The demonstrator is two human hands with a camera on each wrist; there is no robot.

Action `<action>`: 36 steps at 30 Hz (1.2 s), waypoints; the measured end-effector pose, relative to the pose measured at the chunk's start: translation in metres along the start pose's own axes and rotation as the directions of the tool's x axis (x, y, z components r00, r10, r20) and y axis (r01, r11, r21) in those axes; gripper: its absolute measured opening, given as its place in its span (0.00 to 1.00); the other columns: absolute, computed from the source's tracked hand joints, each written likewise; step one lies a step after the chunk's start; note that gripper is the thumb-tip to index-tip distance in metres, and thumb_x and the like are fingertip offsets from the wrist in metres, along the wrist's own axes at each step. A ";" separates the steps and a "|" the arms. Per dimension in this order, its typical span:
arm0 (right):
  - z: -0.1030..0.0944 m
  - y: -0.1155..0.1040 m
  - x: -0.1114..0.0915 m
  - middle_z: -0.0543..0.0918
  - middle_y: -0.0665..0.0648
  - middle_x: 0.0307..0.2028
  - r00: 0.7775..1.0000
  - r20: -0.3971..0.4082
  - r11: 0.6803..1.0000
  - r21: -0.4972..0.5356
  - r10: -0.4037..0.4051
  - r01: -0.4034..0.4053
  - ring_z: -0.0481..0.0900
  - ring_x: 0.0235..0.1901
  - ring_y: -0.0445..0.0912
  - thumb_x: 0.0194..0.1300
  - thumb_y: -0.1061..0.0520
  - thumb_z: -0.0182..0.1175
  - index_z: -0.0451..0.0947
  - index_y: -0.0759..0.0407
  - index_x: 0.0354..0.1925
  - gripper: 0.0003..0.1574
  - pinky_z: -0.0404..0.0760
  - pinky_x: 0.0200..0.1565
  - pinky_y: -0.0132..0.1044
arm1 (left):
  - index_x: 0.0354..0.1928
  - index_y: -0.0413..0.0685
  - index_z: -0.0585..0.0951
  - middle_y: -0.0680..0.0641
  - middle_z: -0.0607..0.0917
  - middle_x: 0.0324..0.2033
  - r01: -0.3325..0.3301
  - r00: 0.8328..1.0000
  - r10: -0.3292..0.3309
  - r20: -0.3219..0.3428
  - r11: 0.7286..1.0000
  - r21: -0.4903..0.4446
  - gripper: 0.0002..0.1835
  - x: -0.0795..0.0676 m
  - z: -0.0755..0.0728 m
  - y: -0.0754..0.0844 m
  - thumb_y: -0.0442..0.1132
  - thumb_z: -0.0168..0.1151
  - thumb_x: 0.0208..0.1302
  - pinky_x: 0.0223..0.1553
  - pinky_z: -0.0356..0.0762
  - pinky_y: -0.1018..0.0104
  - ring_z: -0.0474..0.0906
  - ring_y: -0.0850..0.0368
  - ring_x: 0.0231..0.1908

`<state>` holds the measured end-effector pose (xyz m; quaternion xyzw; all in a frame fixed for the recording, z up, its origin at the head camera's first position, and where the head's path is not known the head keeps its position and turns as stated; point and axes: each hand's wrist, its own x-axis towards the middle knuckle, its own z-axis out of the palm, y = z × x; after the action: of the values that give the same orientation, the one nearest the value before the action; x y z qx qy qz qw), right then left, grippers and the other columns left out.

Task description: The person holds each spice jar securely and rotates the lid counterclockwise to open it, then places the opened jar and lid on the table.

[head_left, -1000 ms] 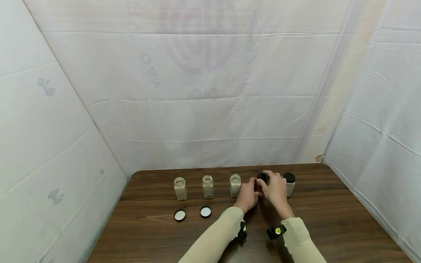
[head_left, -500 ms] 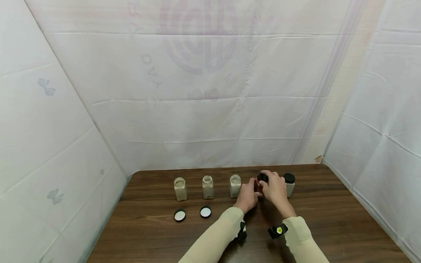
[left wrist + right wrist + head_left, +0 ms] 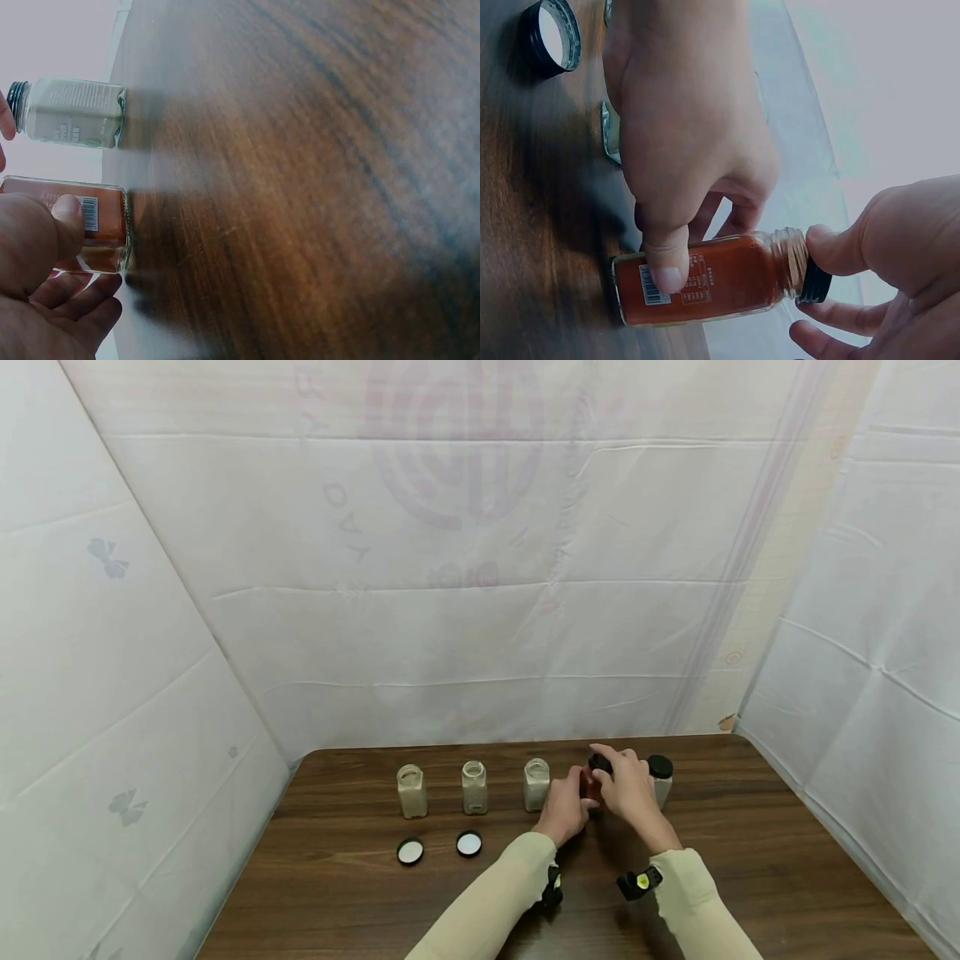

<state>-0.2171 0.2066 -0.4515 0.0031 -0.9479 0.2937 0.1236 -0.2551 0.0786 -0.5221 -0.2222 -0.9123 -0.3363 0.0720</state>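
Note:
My left hand (image 3: 564, 810) grips the body of a square glass spice jar (image 3: 720, 277) filled with red-brown powder. Its thumb lies beside the barcode label. The jar stands upright on the table. With thumb and fingers, my right hand (image 3: 632, 789) holds the black screw lid (image 3: 817, 283) at the jar's mouth. In the right wrist view the lid sits tilted, with the glass threads bare below it. Just right of the hands stands a capped jar of pale powder (image 3: 662, 783), also visible in the left wrist view.
Left of my hands, a row of uncapped jars with pale contents stands on the wooden table (image 3: 330, 893): one near jar (image 3: 536, 787), one middle (image 3: 475, 789), one far left (image 3: 412, 793). Two upturned black lids, one left (image 3: 410, 852), one right (image 3: 469, 843), lie in front.
My right hand has turned and tipped the lid up from the jar's mouth, and its forearm has swung slightly right. The left hand keeps its hold on the jar.

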 end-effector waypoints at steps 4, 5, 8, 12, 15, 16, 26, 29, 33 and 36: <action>-0.002 0.001 -0.001 0.74 0.74 0.59 1.000 -0.014 1.000 0.000 -0.020 0.020 0.70 0.55 0.72 0.76 0.58 0.59 0.74 0.52 0.70 0.27 0.71 0.48 0.65 | 0.54 0.48 0.75 0.49 0.85 0.29 0.009 1.000 -0.008 0.015 1.000 -0.017 0.18 0.000 -0.001 0.000 0.38 0.71 0.67 0.31 0.75 0.70 0.84 0.56 0.33; -0.002 0.001 -0.001 0.74 0.74 0.59 1.000 -0.018 1.000 0.003 -0.021 0.021 0.71 0.54 0.72 0.76 0.57 0.59 0.75 0.52 0.69 0.26 0.71 0.48 0.65 | 0.54 0.48 0.75 0.49 0.86 0.30 0.011 1.000 -0.011 0.017 1.000 -0.018 0.18 0.000 -0.001 0.001 0.38 0.71 0.67 0.32 0.75 0.70 0.84 0.56 0.34; -0.003 0.001 -0.002 0.75 0.74 0.58 0.999 -0.026 1.000 0.012 -0.026 0.026 0.71 0.54 0.72 0.76 0.56 0.60 0.75 0.55 0.68 0.25 0.71 0.48 0.65 | 0.55 0.47 0.75 0.48 0.86 0.31 0.015 1.000 -0.015 0.017 1.000 -0.016 0.18 0.000 -0.002 0.001 0.38 0.71 0.67 0.32 0.75 0.70 0.84 0.56 0.34; -0.005 0.003 -0.003 0.78 0.71 0.51 0.999 -0.034 1.000 0.009 -0.023 0.023 0.74 0.50 0.69 0.75 0.53 0.61 0.73 0.57 0.66 0.25 0.71 0.46 0.63 | 0.55 0.47 0.75 0.48 0.87 0.31 0.020 1.000 -0.020 0.018 1.000 -0.009 0.19 0.000 -0.003 0.002 0.36 0.70 0.66 0.31 0.74 0.70 0.84 0.56 0.33; -0.008 0.004 -0.004 0.79 0.67 0.45 0.999 -0.048 1.000 -0.002 -0.015 0.015 0.76 0.44 0.64 0.74 0.52 0.63 0.72 0.57 0.64 0.25 0.71 0.42 0.59 | 0.56 0.46 0.75 0.48 0.88 0.33 0.021 1.000 -0.021 0.023 1.000 -0.012 0.20 -0.001 -0.003 0.003 0.36 0.70 0.67 0.31 0.74 0.70 0.85 0.57 0.34; -0.008 0.005 -0.005 0.79 0.66 0.43 0.999 -0.052 1.000 -0.004 -0.013 0.013 0.76 0.42 0.62 0.74 0.51 0.63 0.72 0.57 0.64 0.25 0.71 0.41 0.58 | 0.57 0.46 0.75 0.48 0.88 0.34 0.019 1.000 -0.019 0.023 1.000 -0.015 0.20 -0.001 -0.003 0.003 0.35 0.70 0.66 0.31 0.75 0.70 0.85 0.57 0.34; -0.015 0.013 -0.012 0.80 0.63 0.41 0.996 -0.087 1.000 0.000 -0.016 0.016 0.77 0.37 0.56 0.72 0.52 0.65 0.72 0.60 0.59 0.24 0.70 0.44 0.60 | 0.61 0.47 0.75 0.47 0.88 0.37 0.039 0.999 -0.039 0.010 0.999 -0.001 0.25 0.000 -0.001 0.002 0.39 0.72 0.66 0.36 0.81 0.66 0.86 0.55 0.38; -0.017 0.016 -0.014 0.79 0.61 0.39 0.996 -0.089 1.000 -0.002 -0.021 0.021 0.76 0.34 0.53 0.72 0.51 0.64 0.72 0.60 0.60 0.24 0.70 0.40 0.56 | 0.60 0.46 0.75 0.46 0.88 0.36 0.029 1.000 -0.029 -0.004 1.000 0.007 0.24 -0.001 -0.001 0.002 0.39 0.73 0.65 0.37 0.82 0.64 0.86 0.54 0.38; -0.020 0.019 -0.017 0.79 0.60 0.39 0.994 -0.101 0.999 -0.009 -0.043 0.042 0.75 0.33 0.52 0.73 0.52 0.63 0.74 0.59 0.63 0.25 0.69 0.35 0.49 | 0.59 0.46 0.75 0.46 0.88 0.37 0.027 1.000 -0.027 -0.009 1.000 0.007 0.23 -0.001 -0.001 0.003 0.39 0.73 0.65 0.39 0.82 0.63 0.86 0.53 0.39; -0.021 0.020 -0.021 0.79 0.62 0.41 0.992 -0.115 0.998 -0.016 -0.055 0.053 0.76 0.35 0.53 0.73 0.53 0.64 0.75 0.59 0.64 0.25 0.69 0.34 0.49 | 0.60 0.46 0.75 0.46 0.88 0.38 0.031 1.000 -0.031 -0.003 0.999 0.004 0.23 -0.001 -0.001 0.003 0.40 0.72 0.66 0.40 0.83 0.63 0.86 0.53 0.40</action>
<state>-0.1936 0.2339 -0.4508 0.0111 -0.9406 0.2837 0.1863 -0.2525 0.0800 -0.5201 -0.2072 -0.9163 -0.3359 0.0685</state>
